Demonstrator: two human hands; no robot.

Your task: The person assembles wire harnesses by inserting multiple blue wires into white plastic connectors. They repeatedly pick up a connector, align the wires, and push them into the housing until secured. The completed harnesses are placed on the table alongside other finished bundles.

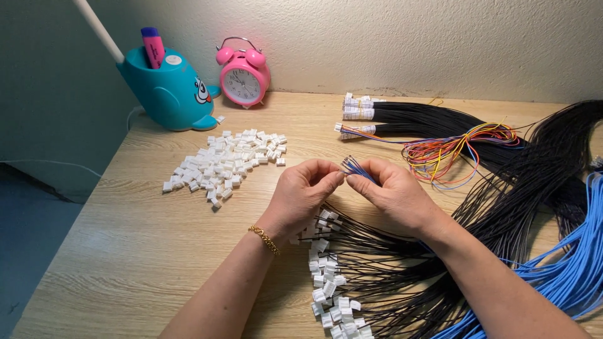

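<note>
At a pale wood-grain desk (144, 251), my left hand (301, 194) and my right hand (392, 194) meet over the middle of the work. The right hand is closed in a pinch on a short fan of thin blue wire ends (353, 167), holding them up and pointed leftward so that the tips stand free of the clutter. The left hand is curled shut, thumb against forefinger, right at those tips; whether it grips a small piece there I cannot tell, since the fingers hide the spot.

Everything else seems laid out for reach. A loose heap of small white plastic connector housings (223, 164) lies ahead and to the left, near my left hand. Directly beneath my wrists, a row of black cables already ending in white plugs (328, 289) runs toward me, with their black lengths sweeping off to the right. Beside them, at the right edge, lies a thick bundle of light blue cables (575, 263), and beyond my right hand sits a tangle of thin multicoloured wires (458, 150) and two bound bunches of black leads with white tips (402, 119).

Against the textured wall stand a teal whale-shaped pen holder (166, 88) with a pink-and-purple marker (152, 45) in it, and a round pink twin-bell alarm clock (244, 76), both well clear of the working area. A gold chain bracelet (265, 239) circles my left wrist.
</note>
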